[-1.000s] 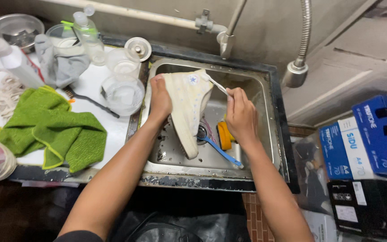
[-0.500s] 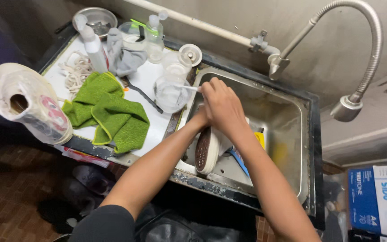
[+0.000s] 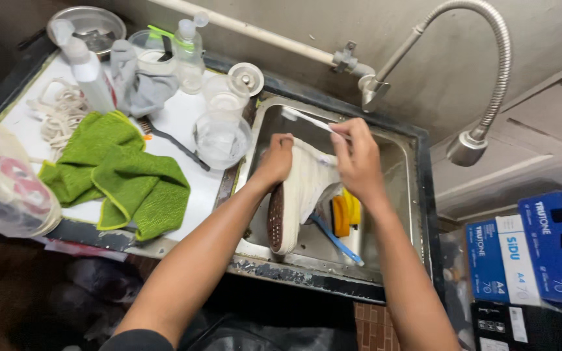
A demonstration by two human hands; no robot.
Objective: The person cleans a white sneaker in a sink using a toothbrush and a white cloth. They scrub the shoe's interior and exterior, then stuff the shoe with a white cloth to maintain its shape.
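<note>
Work in hand: a white canvas shoe with a pale rubber sole (image 3: 297, 195) is held on edge over the stainless steel sink (image 3: 403, 162) and scrubbed with a white toothbrush (image 3: 307, 119).
Left hand (image 3: 276, 159): fingers closed around the shoe's upper end, steadying it.
Right hand (image 3: 358, 159): fingers pinched on the toothbrush handle, bristle end lying over the shoe's top.
Progress: judging by the look of it, scrubbing is mid-way; the canvas looks mostly clean, no water runs from the flexible metal tap (image 3: 469, 140), and a rinse seems still to come.
Shoes: one in view.
Brushes: the toothbrush in hand; a blue-handled brush (image 3: 336, 239) lies in the sink; a dark-handled one (image 3: 173, 142) lies on the white tabletop (image 3: 177, 117).
Yellow sponge (image 3: 345, 214): one, in the sink beside the shoe.
Green microfibre cloths (image 3: 121, 172): two, overlapping on the tabletop.
Clear plastic containers (image 3: 224, 133): two near the sink edge.
Spray bottles (image 3: 190, 49): two at the back.
White shoelaces (image 3: 56, 114): one bundle, count unclear.
</note>
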